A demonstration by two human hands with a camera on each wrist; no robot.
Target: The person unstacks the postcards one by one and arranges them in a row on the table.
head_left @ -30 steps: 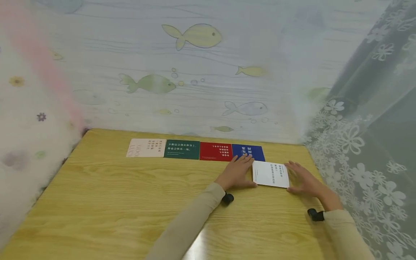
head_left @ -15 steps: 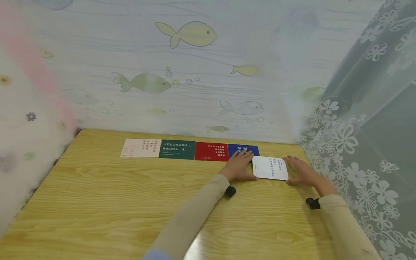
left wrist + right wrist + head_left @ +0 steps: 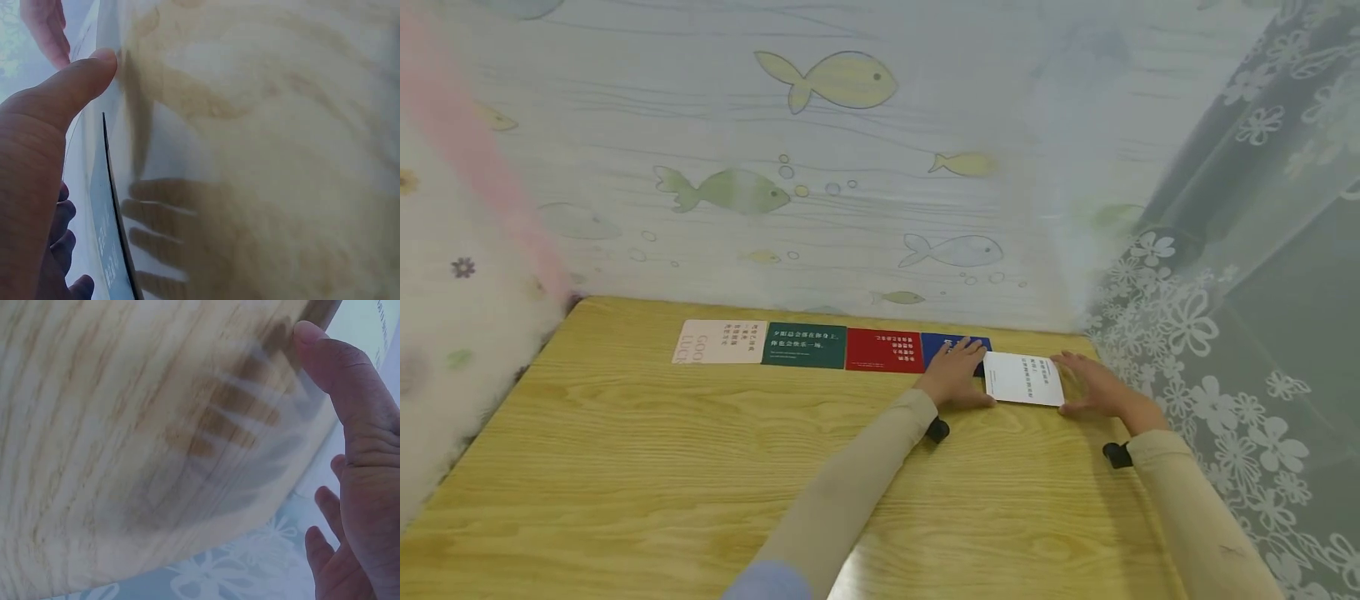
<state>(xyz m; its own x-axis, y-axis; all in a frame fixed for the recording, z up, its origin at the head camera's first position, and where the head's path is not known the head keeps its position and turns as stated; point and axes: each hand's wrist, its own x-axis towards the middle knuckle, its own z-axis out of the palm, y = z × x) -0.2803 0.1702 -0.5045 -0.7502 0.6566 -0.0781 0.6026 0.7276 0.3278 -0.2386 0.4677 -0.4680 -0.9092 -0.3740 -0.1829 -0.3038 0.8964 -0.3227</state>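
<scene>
In the head view a white card (image 3: 1024, 377) with printed text lies between the two hands, right of a blue card (image 3: 931, 351). My left hand (image 3: 955, 375) has its fingers over the blue card and its thumb at the white card's near left corner. With thumb and fingers spread to the near and far corners, my right hand (image 3: 1097, 387) holds the white card's right edge. The right wrist view shows the thumb (image 3: 350, 375) against the near edge of the white card (image 3: 356, 331). The left thumb (image 3: 75, 87) also shows in the left wrist view, above the blue card (image 3: 106, 244).
A red card (image 3: 884, 350), a green card (image 3: 805, 346) and a pale pink card (image 3: 721, 342) continue the row leftward on the wooden table (image 3: 700, 467). Fish-patterned fabric (image 3: 820, 167) stands behind the table. A lace curtain (image 3: 1232, 392) hangs close by its right edge.
Both hands have moved the white card away from the person, up toward the row's line beside the blue card. The head view has shifted slightly; the other cards keep their places.
</scene>
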